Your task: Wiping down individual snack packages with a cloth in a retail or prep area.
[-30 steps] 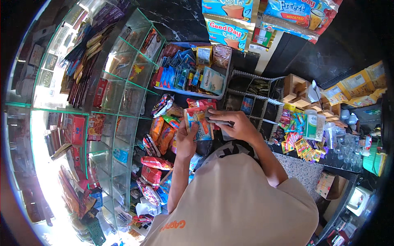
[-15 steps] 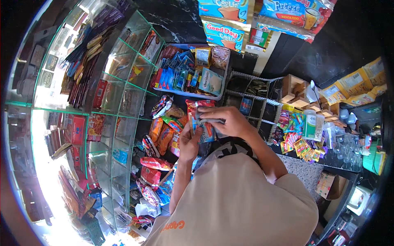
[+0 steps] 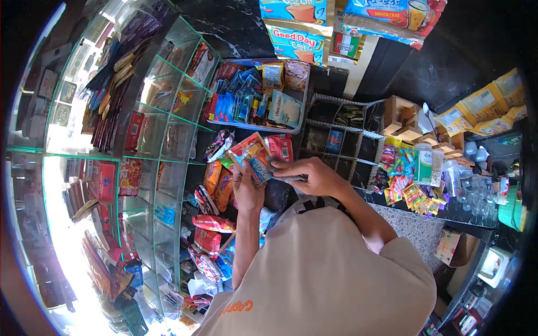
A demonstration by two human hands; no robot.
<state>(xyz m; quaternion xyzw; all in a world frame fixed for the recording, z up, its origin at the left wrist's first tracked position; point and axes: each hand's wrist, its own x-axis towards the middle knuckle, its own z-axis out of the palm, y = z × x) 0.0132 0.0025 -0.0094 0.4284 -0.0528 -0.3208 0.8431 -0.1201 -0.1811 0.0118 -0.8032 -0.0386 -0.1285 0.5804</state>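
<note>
Black marbled walling (image 3: 227, 25) is enclosing the far side of the crowded space we are looking down into. On our left, tall green-edged glass shelving (image 3: 168, 190) is holding boxes and packets in its compartments. Our beige shirt (image 3: 325, 274) is filling the lower middle. Beyond it, a pale-rimmed plastic tray (image 3: 255, 127) is carrying many sachets, and just to its right a white-edged divided rack (image 3: 361, 158) is sitting. Blue drink-mix packs (image 3: 294, 39) are hanging above. Nearer to us, a heap of colourful snack packets (image 3: 224, 187) is lying beside the shelving.

Our left hand (image 3: 246, 187) is grasping a red-and-blue snack packet (image 3: 258, 165) by its lower left part, and we are holding it tilted, just in front of the tray. Behind it, a red packet (image 3: 279, 147) with a barcode is showing partly. Our right hand (image 3: 314, 173) is clasping a dark grey, cloth-like piece (image 3: 291, 178); its fingertips are reaching the snack packet's right edge, but we are not managing to tell whether they are touching.
</note>
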